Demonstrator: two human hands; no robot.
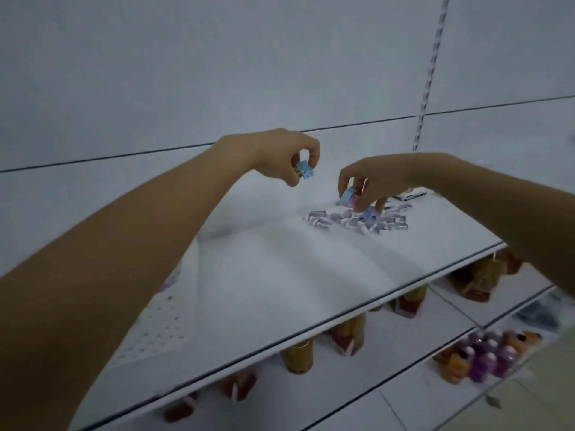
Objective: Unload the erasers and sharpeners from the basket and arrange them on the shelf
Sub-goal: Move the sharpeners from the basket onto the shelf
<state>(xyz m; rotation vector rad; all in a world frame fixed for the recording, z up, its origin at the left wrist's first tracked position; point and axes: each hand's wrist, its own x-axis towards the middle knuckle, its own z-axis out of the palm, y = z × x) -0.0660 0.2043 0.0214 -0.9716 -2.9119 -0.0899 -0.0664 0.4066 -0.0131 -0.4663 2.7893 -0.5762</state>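
Head view: in the upper middle of the frame the left hand [280, 150] is curled, thumb and fingertips pinching a light blue sharpener [305, 171] in the air above the back of the white shelf [264, 275]. The sharpener is a small, blocky, nearly square piece. It sits tilted in the pinch, and its long axis cannot be told.

To the right of centre the right hand [376, 178] hangs with its fingers pointing down, curled round a blue-and-pink piece [348, 194]. Whether this is one item or two cannot be told. It is tilted, its upper end leaning toward the frame's right. The fingertips of this hand reach a second blue sharpener [371, 216], which sits in the pile.

The pile of erasers [323, 219] lies on the shelf right under the right hand. The erasers are small white oblongs with dark bands, lying flat. Most have their long axes roughly left to right in the frame, and some are skewed.

A white box [412, 194] lies just behind the pile. On the lower shelves stand cartons [345, 337] at lower centre and bottles [488, 359] at lower right.
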